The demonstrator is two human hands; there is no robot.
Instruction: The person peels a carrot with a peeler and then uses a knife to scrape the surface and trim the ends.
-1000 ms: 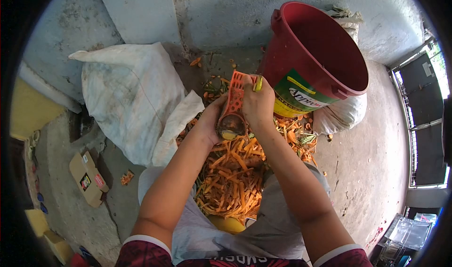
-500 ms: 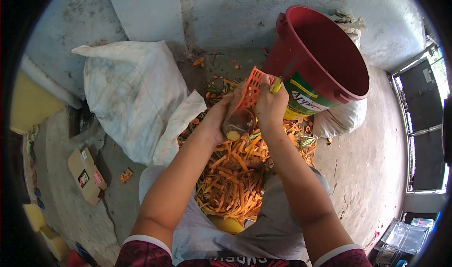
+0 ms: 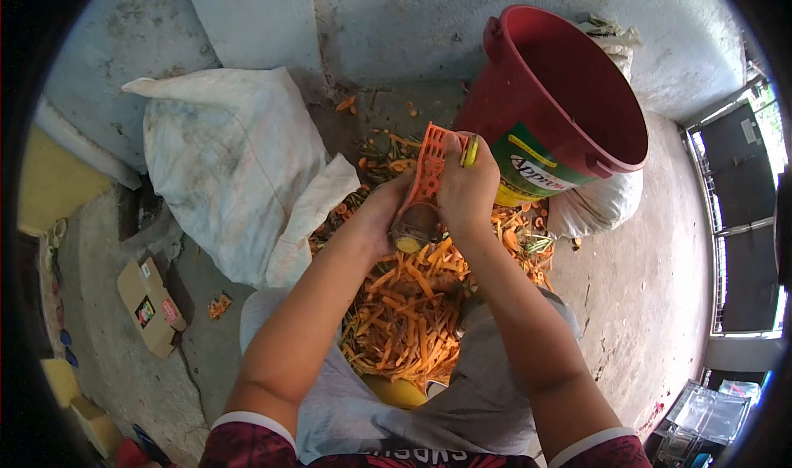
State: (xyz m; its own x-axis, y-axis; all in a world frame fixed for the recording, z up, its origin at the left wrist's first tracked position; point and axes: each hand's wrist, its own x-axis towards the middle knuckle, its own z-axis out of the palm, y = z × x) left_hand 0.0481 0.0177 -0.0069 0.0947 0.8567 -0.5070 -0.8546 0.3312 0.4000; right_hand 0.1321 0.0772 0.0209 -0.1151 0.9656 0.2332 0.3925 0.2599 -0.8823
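My left hand [image 3: 379,216] is wrapped round a brown root-like piece [image 3: 415,227] with a pale yellowish cut end facing me. An orange perforated plastic tool [image 3: 430,167] lies against that piece. My right hand [image 3: 469,189] grips the tool, and a yellow-green part [image 3: 471,151] of it shows by the fingers. Below both hands, a large heap of orange peelings [image 3: 404,319] lies between the legs, with a yellow rounded surface [image 3: 396,392] under its near edge.
At the left stands a white sack [image 3: 231,163]; a flattened cardboard box [image 3: 151,307] lies nearer. A dark red bucket [image 3: 528,96] leans at the upper right, with another white sack [image 3: 598,208] beneath it. A plastic container [image 3: 709,414] is at the lower right.
My right hand and the orange tool have shifted slightly left, and the tool stands more upright. My left hand and the brown piece have moved only a little.
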